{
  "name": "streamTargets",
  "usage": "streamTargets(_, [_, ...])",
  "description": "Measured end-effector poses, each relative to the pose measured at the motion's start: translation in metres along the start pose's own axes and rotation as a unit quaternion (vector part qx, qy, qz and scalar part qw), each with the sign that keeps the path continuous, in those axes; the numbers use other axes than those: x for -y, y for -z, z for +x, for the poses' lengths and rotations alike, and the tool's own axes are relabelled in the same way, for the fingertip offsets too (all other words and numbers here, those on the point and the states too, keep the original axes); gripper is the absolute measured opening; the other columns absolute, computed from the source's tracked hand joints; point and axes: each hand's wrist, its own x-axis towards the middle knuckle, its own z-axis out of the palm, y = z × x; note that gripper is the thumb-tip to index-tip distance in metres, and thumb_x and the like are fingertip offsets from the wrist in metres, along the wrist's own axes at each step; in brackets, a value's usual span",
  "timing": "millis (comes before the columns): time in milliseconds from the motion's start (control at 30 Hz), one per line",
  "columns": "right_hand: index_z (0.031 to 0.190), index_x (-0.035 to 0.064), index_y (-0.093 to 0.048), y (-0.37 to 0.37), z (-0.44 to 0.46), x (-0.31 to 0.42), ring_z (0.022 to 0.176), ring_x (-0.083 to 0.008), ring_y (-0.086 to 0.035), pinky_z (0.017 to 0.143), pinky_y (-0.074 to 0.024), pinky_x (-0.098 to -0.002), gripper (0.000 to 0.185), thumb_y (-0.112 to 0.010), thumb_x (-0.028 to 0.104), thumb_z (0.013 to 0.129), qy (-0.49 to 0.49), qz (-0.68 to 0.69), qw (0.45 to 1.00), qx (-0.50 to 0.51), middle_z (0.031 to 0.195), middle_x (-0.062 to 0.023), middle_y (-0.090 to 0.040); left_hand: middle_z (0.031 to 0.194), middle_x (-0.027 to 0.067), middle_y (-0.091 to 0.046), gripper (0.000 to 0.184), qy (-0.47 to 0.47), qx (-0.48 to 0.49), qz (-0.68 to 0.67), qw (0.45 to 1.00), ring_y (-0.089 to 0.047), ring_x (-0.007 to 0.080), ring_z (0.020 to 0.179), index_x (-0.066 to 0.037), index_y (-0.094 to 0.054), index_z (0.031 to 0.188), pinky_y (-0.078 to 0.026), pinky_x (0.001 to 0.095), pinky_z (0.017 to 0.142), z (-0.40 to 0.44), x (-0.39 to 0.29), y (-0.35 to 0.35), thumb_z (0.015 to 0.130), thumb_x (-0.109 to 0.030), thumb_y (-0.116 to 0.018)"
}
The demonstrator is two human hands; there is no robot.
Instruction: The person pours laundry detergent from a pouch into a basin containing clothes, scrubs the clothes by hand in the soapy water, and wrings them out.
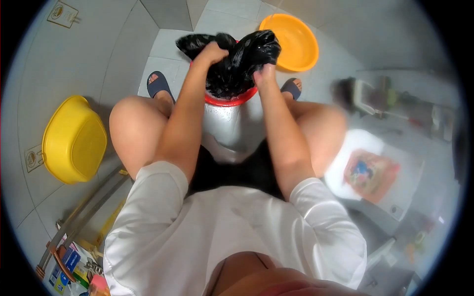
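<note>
Wet-looking black cloth (pixel 229 74) bulges up out of a red-rimmed bucket (pixel 231 102) between the knees. My left hand (pixel 213 53) is closed on the cloth at its upper left part. On the right side, my right hand (pixel 265 74) grips the same cloth near the bucket's rim. The cloth hides most of the inside of the bucket and some fingertips.
An orange basin (pixel 296 43) stands on the tiled floor beyond the bucket. A yellow basin (pixel 76 139) hangs on the left wall. Boxes and bottles (pixel 71 266) sit at the lower left. At the right is a white container with a pink packet (pixel 370 172).
</note>
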Motion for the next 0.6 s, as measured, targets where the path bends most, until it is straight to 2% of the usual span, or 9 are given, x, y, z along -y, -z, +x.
streamTargets(33, [0.135, 0.0094, -0.062, 0.011, 0.011, -0.004, 0.121, -0.0286, -0.063, 0.108, -0.0497, -0.0442, 0.045, -0.056, 0.041, 0.104, -0.027, 0.009, 1.000, -0.006, 0.131, -0.0105, -0.067, 0.119, 0.0244, -0.072, 0.054, 0.031, -0.071, 0.154, 0.985, -0.069, 0.0316, 0.113, 0.012, -0.067, 0.121, -0.054, 0.0398, 0.096, -0.007, -0.004, -0.017, 0.079, -0.020, -0.074])
streamTargets(133, [0.133, 0.0069, -0.063, 0.018, 0.020, -0.017, 0.110, -0.0249, -0.067, 0.098, -0.0548, -0.0403, 0.039, -0.058, 0.032, 0.103, 0.000, -0.146, 0.989, -0.036, 0.125, -0.0104, -0.069, 0.133, 0.0331, -0.062, 0.071, 0.012, 0.110, 0.023, 0.994, -0.059, 0.0430, 0.128, 0.007, -0.055, 0.142, -0.046, 0.0422, 0.108, -0.005, 0.030, -0.044, 0.079, -0.022, -0.075])
streamTargets(200, [0.131, 0.0041, -0.063, 0.022, 0.023, -0.024, 0.104, -0.0218, -0.068, 0.091, -0.0560, -0.0376, 0.036, -0.061, 0.022, 0.100, -0.006, -0.181, 0.982, -0.049, 0.119, -0.0107, -0.069, 0.130, 0.0294, -0.066, 0.064, -0.074, 0.144, -0.066, 0.985, -0.063, 0.0390, 0.124, 0.007, -0.059, 0.137, -0.047, 0.0405, 0.106, -0.010, 0.049, -0.058, 0.080, -0.019, -0.073])
streamTargets(333, [0.139, -0.0029, -0.053, 0.042, 0.040, -0.043, 0.109, -0.0257, -0.068, 0.092, -0.0544, -0.0347, 0.051, -0.066, 0.003, 0.090, 0.004, -0.455, 0.887, -0.074, 0.125, -0.0164, -0.068, 0.133, 0.0205, -0.067, 0.063, -0.045, 0.218, -0.041, 0.974, -0.065, 0.0337, 0.120, 0.003, -0.059, 0.140, -0.048, 0.0397, 0.104, 0.019, 0.130, -0.098, 0.084, -0.025, -0.072])
streamTargets(400, [0.140, 0.0030, -0.057, 0.078, 0.068, -0.067, 0.121, -0.0323, -0.066, 0.102, -0.0506, -0.0380, 0.061, -0.067, 0.004, 0.080, 0.027, -0.641, 0.760, -0.104, 0.130, -0.0199, -0.068, 0.131, 0.0183, -0.069, 0.055, 0.023, 0.207, -0.135, 0.969, -0.064, 0.0317, 0.121, 0.002, -0.064, 0.135, -0.048, 0.0396, 0.104, -0.016, 0.113, -0.100, 0.087, -0.025, -0.069])
streamTargets(433, [0.143, 0.0037, -0.055, 0.079, 0.071, -0.071, 0.128, -0.0356, -0.062, 0.108, -0.0473, -0.0375, 0.068, -0.062, -0.001, 0.076, -0.006, -0.649, 0.753, -0.108, 0.136, -0.0231, -0.065, 0.132, 0.0162, -0.069, 0.054, 0.165, 0.240, -0.119, 0.949, -0.063, 0.0296, 0.122, 0.002, -0.063, 0.136, -0.047, 0.0396, 0.105, -0.054, 0.059, -0.066, 0.088, -0.023, -0.066])
streamTargets(533, [0.145, 0.0041, -0.053, 0.094, 0.086, -0.095, 0.129, -0.0366, -0.061, 0.109, -0.0472, -0.0390, 0.071, -0.062, 0.001, 0.075, -0.036, -0.615, 0.784, -0.083, 0.138, -0.0225, -0.063, 0.129, 0.0136, -0.068, 0.045, 0.074, 0.091, -0.276, 0.954, -0.064, 0.0258, 0.115, 0.000, -0.061, 0.136, -0.051, 0.0375, 0.098, -0.002, 0.184, -0.139, 0.094, -0.016, -0.066])
streamTargets(567, [0.148, 0.0045, -0.051, 0.099, 0.088, -0.103, 0.131, -0.0375, -0.059, 0.112, -0.0445, -0.0390, 0.075, -0.069, 0.008, 0.075, -0.018, -0.562, 0.824, -0.062, 0.141, -0.0234, -0.061, 0.136, 0.0160, -0.063, 0.051, 0.092, -0.009, -0.191, 0.977, -0.064, 0.0267, 0.118, 0.003, -0.055, 0.141, -0.052, 0.0379, 0.099, 0.018, 0.228, -0.148, 0.094, -0.014, -0.066])
streamTargets(600, [0.148, 0.0045, -0.051, 0.098, 0.091, -0.106, 0.131, -0.0375, -0.059, 0.112, -0.0445, -0.0390, 0.075, -0.069, 0.008, 0.075, -0.020, -0.561, 0.825, -0.064, 0.141, -0.0234, -0.061, 0.140, 0.0197, -0.059, 0.055, 0.114, -0.117, -0.200, 0.966, -0.061, 0.0317, 0.123, 0.000, -0.052, 0.144, -0.048, 0.0410, 0.104, 0.010, 0.202, -0.135, 0.093, -0.015, -0.066])
